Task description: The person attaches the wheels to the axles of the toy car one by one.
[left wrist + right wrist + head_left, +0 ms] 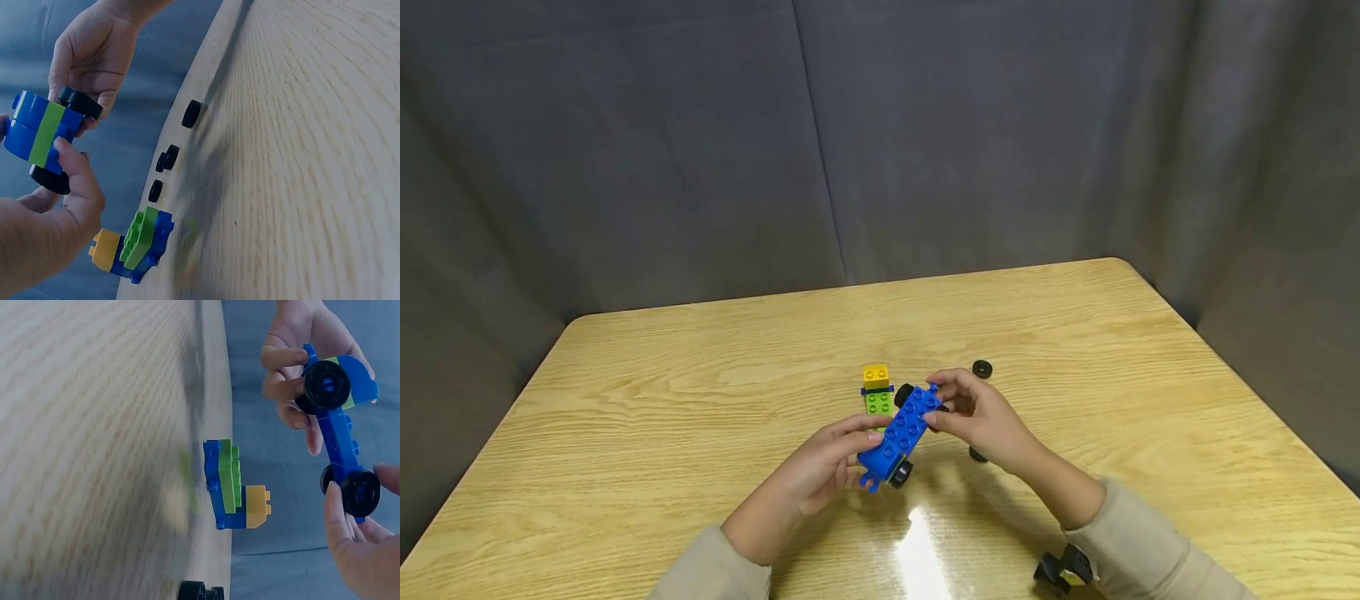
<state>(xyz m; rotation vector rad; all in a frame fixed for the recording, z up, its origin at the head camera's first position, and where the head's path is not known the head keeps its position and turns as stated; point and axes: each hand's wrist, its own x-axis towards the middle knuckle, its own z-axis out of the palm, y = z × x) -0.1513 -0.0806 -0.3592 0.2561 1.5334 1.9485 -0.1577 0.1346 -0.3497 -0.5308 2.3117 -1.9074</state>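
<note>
Both hands hold a blue toy car (pixel 902 429) made of building bricks, raised above the table and tilted. My left hand (pixel 820 462) grips its near end, thumb on top, where a green layer (pixel 47 134) shows between blue bricks. At the far end my right hand (pixel 985 417) pinches the car beside a black wheel (pixel 361 494). Another black wheel (pixel 328 384) sits on the end by the left hand. Behind the car on the table stands a second brick build with a yellow brick (pixel 876 375), a green brick (pixel 879 402) and a blue base (pixel 212 478).
Loose black wheels lie on the wooden table (pixel 700 400), one behind the right hand (pixel 982 368) and others in a row in the left wrist view, such as this wheel (pixel 192 114). A black object (pixel 1063 571) lies beside the right sleeve. Grey curtains surround the table.
</note>
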